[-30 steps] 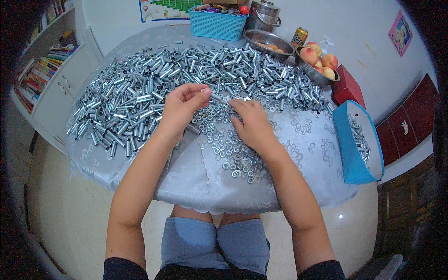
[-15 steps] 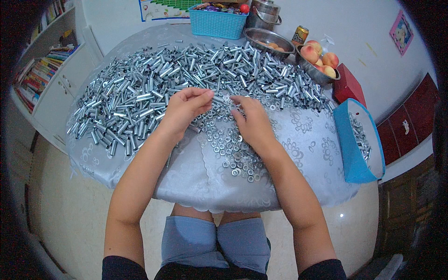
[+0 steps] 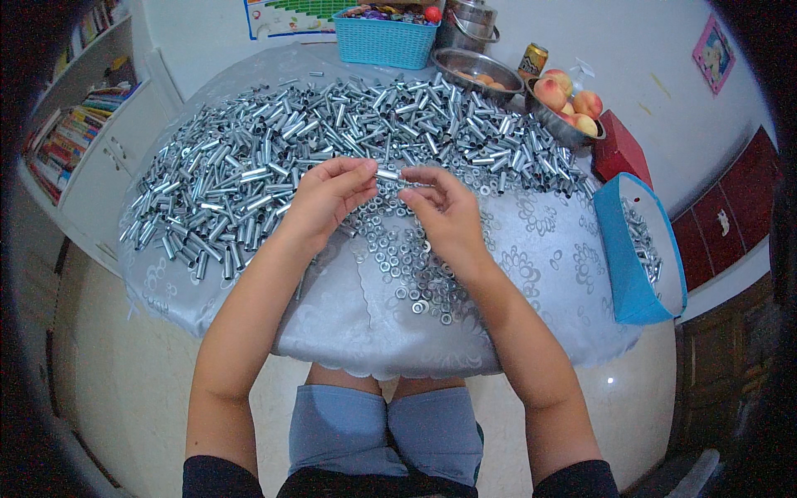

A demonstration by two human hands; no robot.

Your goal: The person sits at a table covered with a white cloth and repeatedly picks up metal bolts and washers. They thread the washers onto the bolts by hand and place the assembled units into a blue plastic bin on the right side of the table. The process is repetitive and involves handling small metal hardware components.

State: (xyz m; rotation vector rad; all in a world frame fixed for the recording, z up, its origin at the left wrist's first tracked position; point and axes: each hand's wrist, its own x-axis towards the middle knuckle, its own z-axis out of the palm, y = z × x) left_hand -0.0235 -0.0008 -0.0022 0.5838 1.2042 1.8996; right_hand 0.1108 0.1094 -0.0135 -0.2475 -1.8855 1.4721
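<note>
My left hand (image 3: 330, 197) pinches a short silvery metal tube (image 3: 388, 174) by its left end, holding it roughly level above the pile. Curled fingers of my right hand (image 3: 448, 214) meet the tube's right end; any small part between them is too small to make out. Below and in front of both hands lies a heap of metal nuts and washers (image 3: 407, 266). Beyond and to the left spreads a large pile of metal tubes (image 3: 224, 195), with some thin bolt-like pieces among them.
A blue fabric bin (image 3: 635, 286) with metal pieces stands at the table's right edge. Peaches (image 3: 584, 104) fill a steel bowl beside a red box (image 3: 623, 149). At the back are a blue basket (image 3: 386, 41), another steel bowl (image 3: 448, 58) and a can (image 3: 533, 61). A patterned cloth (image 3: 556, 307) covers the table.
My right hand's fingers have curled in around the right end of the tube, where they were more spread above the washers before. My left hand stays nearly in place.
</note>
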